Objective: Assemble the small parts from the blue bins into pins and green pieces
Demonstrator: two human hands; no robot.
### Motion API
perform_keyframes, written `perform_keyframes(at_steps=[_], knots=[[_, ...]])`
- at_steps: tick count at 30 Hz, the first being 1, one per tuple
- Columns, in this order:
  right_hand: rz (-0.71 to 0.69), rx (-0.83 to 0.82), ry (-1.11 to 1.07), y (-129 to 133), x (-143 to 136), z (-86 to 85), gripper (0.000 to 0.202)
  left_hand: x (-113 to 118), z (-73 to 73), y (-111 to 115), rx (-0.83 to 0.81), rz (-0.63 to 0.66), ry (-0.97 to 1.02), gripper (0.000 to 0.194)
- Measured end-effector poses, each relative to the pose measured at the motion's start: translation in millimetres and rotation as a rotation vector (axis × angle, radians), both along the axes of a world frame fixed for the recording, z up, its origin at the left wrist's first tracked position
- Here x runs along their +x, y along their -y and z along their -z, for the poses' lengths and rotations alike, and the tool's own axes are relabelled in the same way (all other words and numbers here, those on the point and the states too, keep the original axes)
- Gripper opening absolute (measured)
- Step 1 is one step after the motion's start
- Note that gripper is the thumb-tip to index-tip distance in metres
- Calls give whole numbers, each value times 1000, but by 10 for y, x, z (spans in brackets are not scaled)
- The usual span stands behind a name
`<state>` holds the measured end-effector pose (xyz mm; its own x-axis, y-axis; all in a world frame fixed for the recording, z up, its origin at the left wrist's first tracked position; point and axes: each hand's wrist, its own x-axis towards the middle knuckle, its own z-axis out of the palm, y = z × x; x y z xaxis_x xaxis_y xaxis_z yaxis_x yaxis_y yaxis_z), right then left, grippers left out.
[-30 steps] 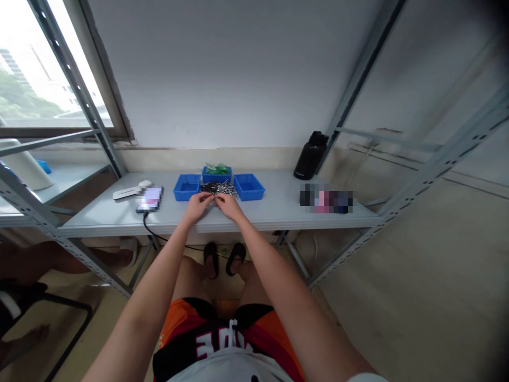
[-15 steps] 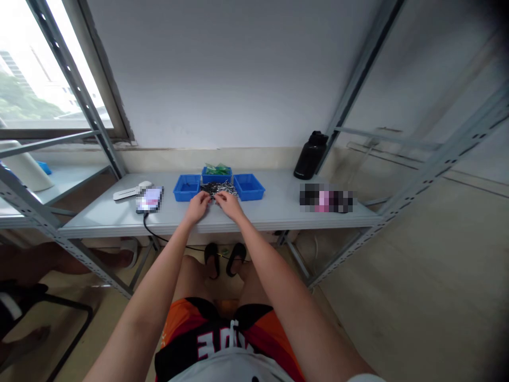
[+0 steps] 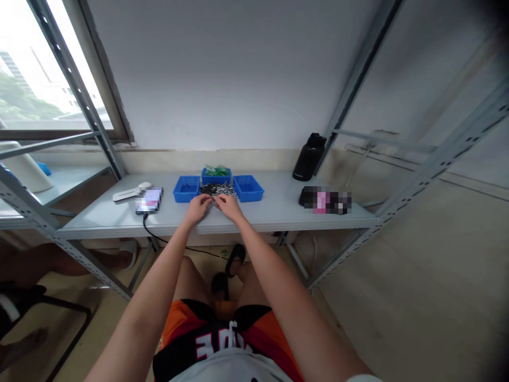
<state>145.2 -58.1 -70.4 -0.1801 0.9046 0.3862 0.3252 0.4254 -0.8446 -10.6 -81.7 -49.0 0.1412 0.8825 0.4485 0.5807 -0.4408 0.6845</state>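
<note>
On the grey table lies a heap of small black and silver pieces [image 3: 218,189], too small to name. At its near left edge is my left hand [image 3: 198,208], fingers pinched together. Close beside it, my right hand [image 3: 228,206] also pinches at the heap's near edge. Whatever sits between the fingertips is too small to make out. Around the heap stand a left blue bin [image 3: 186,189] with a little dark content, a right blue bin [image 3: 248,189], and a back blue bin [image 3: 217,177] holding green packets [image 3: 217,170].
A phone-like device [image 3: 149,200] with a black cable [image 3: 153,231] lies left, beside a white object [image 3: 131,193]. A black bottle [image 3: 309,157] and a blurred-out dark and pink item [image 3: 324,200] are at right. Metal shelf posts flank the table; a person's leg [image 3: 99,260] shows lower left.
My hands stay pinched at the heap, with the fingertips a little closer together. Below the table, my left foot has drawn back toward me.
</note>
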Motion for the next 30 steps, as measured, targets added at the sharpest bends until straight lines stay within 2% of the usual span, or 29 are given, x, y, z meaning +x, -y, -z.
perform_keyframes(at_steps=[4, 11, 15, 19, 24, 30], knots=[[4, -22, -30, -2, 4, -2, 23, 3, -26, 16, -42, -52, -20, 27], [33, 13, -22, -32, 1, 20, 24, 9, -62, 70, -36, 31, 32, 24], [-7, 30, -19, -7, -4, 9, 24, 5, -61, 72, -32, -12, 80, 21], [-68, 70, 109, 59, -5, -48, 25, -7, -64, 72, -38, -57, 197, 23], [-97, 80, 234, 112, -13, -98, 25, -16, -64, 72, -59, 38, 164, 22], [-39, 29, 64, 83, -8, -80, 28, -12, -2, 5, -62, -1, 165, 23]])
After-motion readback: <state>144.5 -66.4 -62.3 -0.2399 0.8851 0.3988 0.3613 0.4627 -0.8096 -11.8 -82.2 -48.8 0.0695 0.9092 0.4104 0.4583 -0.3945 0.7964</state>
